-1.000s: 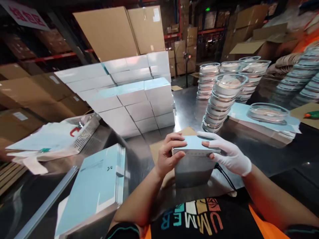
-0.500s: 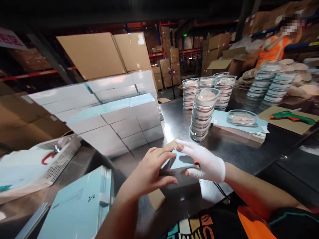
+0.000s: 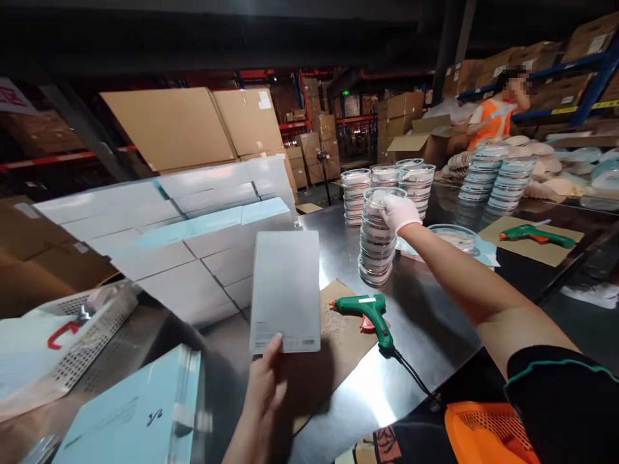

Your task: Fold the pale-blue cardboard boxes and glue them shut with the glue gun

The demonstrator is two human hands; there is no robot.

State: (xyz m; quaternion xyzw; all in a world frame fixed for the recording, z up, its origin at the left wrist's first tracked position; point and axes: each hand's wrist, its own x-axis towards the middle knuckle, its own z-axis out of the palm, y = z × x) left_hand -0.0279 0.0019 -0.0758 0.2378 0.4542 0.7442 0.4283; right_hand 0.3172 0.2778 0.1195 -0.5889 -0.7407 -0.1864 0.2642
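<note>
Just beyond the bare left hand (image 3: pixel 268 380), a white box (image 3: pixel 285 290) is held up with its broad face toward the wearer, small print and a barcode along its lower edge. That hand is closed on the box, thumb pressed against the front near the bottom, the other fingers partly out of sight. Farther forward and to its right, the gloved right hand (image 3: pixel 402 214) reaches to the top of a stack of clear containers (image 3: pixel 377 251), fingers bent over the rim of the uppermost one; how far they are open, and whether they grip it, I cannot tell. Between the two hands, nearer the body than the gloved one, a green glue gun (image 3: pixel 362 304) lies partly on a cardboard sheet (image 3: pixel 345 341), its black cord (image 3: pixel 413 372) running toward the wearer across the metal tabletop (image 3: pixel 445 316). More container stacks (image 3: pixel 418 183) stand just past the right hand, and well to its right a second glue gun (image 3: pixel 536 233) rests on cardboard. Beyond the left hand and to its left rise piled white boxes (image 3: pixel 213 264); closer, on that same side, are a pale blue stack (image 3: pixel 130 412) and a perforated white basket (image 3: pixel 104 354).
</note>
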